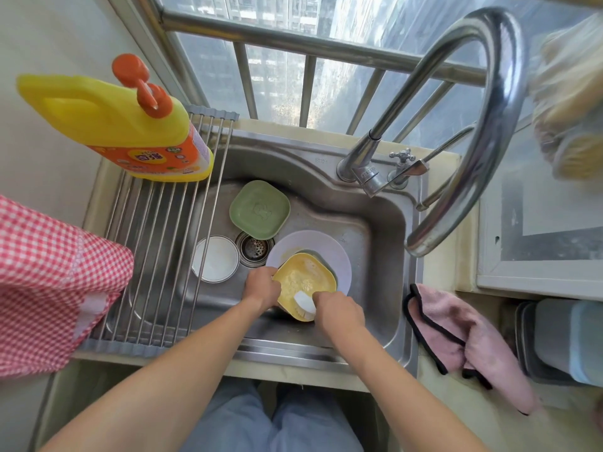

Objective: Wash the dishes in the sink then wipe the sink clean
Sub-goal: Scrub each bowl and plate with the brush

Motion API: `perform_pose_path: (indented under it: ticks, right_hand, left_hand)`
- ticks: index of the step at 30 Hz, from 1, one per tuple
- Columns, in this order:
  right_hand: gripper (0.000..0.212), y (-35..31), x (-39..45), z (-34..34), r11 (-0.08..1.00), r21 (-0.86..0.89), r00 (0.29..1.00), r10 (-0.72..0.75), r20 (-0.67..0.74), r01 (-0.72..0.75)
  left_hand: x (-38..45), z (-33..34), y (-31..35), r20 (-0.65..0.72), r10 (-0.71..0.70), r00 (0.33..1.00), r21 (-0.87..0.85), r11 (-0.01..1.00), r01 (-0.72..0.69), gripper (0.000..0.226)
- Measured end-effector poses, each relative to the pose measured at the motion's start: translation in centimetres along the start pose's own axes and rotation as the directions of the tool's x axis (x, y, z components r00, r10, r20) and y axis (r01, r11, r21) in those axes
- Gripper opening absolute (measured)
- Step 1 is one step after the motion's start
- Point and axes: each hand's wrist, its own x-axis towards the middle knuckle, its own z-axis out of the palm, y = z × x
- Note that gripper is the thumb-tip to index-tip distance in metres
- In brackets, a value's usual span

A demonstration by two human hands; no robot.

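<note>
In the steel sink (375, 223), my left hand (262, 287) grips the left rim of a yellow square plate (303, 278) that carries soap foam. My right hand (337, 309) holds a white brush (304, 303) against the plate's near edge. The yellow plate lies over a pale lilac round plate (329, 249). A green square plate (260, 210) rests at the back of the basin, and a white bowl (215, 259) sits at the left beside the drain (254, 247).
A roll-up drying rack (156, 256) spans the sink's left side with a yellow detergent bottle (130, 125) on it. The curved tap (483, 132) arches over the right. A pink cloth (463, 334) lies on the right counter. A red checked cloth (49, 282) hangs at left.
</note>
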Motion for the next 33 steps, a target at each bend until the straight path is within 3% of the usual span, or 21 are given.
perform_pose_path:
  ticks: [4,6,11,17,23,29,33]
  right_hand:
    - [0.023,-1.6,0.6,0.4,0.968,0.246,0.999,-0.05,-0.006,0.05]
    - [0.02,-0.9,0.4,0.2,0.957,0.288,0.999,-0.042,0.007,0.038]
    - [0.025,2.0,0.8,-0.7,0.993,0.11,0.998,0.025,0.05,-0.03]
    - [0.019,0.5,1.0,-0.5,0.947,0.316,0.997,-0.071,0.041,0.054]
    - [0.025,2.8,1.4,-1.3,0.99,0.141,0.995,0.004,0.096,-0.017]
    - [0.022,0.2,1.6,-0.5,0.96,0.266,0.996,-0.091,0.002,0.088]
    - [0.023,2.3,1.3,-0.4,0.986,0.163,0.999,-0.033,0.039,0.027]
  left_hand:
    - [0.3,0.1,-0.7,0.005,0.003,1.0,0.008,1.0,-0.003,0.019]
    - [0.3,-0.1,-0.8,0.006,0.01,1.0,0.018,1.0,-0.01,0.024]
    - [0.2,0.0,-0.7,-0.005,0.013,1.0,-0.002,1.0,-0.013,0.028]
    - [0.5,0.0,-0.9,0.009,0.002,1.0,-0.026,1.0,-0.002,0.028]
    - [0.8,-0.1,-0.7,0.017,0.025,1.0,0.001,1.0,-0.025,0.031]
    - [1.9,0.7,-2.0,0.043,-0.01,0.999,-0.035,0.999,0.011,0.034]
    - [2.2,1.0,-2.2,0.05,0.0,0.999,-0.041,0.999,0.002,0.037]
